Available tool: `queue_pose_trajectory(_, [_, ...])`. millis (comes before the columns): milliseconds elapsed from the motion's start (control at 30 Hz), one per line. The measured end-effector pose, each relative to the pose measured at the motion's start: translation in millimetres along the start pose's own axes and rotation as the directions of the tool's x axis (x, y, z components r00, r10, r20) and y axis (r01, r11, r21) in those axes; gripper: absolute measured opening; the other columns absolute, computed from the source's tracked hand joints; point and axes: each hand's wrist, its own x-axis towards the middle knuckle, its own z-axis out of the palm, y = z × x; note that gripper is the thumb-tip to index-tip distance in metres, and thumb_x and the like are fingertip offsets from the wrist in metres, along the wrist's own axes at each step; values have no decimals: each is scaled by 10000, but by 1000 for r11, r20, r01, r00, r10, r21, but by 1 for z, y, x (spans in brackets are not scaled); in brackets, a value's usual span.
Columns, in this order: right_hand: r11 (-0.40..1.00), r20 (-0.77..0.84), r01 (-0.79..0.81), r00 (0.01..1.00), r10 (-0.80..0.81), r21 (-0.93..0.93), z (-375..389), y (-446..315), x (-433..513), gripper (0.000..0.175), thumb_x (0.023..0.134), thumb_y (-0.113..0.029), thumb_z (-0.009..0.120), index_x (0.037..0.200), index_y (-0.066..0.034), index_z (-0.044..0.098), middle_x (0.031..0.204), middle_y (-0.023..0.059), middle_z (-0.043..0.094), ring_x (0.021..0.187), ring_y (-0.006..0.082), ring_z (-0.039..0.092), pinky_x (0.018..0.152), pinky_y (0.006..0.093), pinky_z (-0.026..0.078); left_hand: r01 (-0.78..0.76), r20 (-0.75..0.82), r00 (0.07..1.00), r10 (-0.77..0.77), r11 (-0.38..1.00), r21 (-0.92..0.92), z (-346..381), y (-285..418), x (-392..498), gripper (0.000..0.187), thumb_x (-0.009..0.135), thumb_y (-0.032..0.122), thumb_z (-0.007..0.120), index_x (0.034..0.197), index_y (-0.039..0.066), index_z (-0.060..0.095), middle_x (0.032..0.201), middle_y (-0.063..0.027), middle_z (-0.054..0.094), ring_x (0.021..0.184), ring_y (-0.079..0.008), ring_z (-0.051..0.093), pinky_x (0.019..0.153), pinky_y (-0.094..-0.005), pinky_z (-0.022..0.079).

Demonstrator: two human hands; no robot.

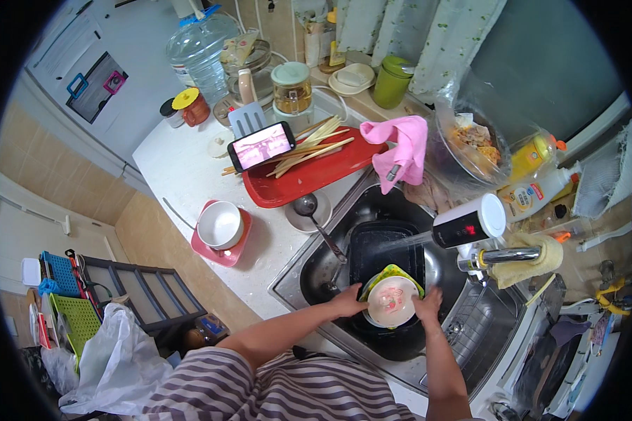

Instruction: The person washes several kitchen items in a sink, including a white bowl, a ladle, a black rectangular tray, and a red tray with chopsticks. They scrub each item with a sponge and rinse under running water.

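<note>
In the sink [324, 271], my left hand [349, 301] and my right hand [427, 304] grip opposite sides of a small stack of dishes. On top is a white bowl [393, 301] with a red pattern inside. Under it shows the rim of a green and yellow dish [391, 270]. Behind the stack a black rectangular tray [379, 247] stands in the basin. Water streams sideways from the white faucet heater [471, 221] with a lit red display, above the basin.
A red tray [316, 176] of chopsticks, with a phone [262, 147], lies on the counter. A ladle [316, 216] leans from a bowl [321, 221] into the sink. A white bowl [220, 225] sits on a pink dish [231, 252]. A pink cloth [400, 142] hangs behind.
</note>
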Motion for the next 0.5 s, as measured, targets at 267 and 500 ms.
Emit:
queue_pose_trajectory(267, [754,750,-315,570,-335,576,-37,-250,15,873,727,-529,546,1341,-167,41,1285,174,312,786,291,600,688,398,483,-449,-663,748,33,760,-470,-130,39,-59,649,802,144,507,1315,110,111,1135,-149,427,713,-180,575,572,-304,492])
queue_pose_trajectory(500, [886,840,-243,487,-239,394,8,-298,25,789,746,-313,563,1327,-209,40,920,179,554,579,276,598,528,391,501,-444,-639,756,142,828,-341,-176,38,-16,562,787,31,409,1304,108,203,1082,-187,475,671,-199,597,502,-283,523])
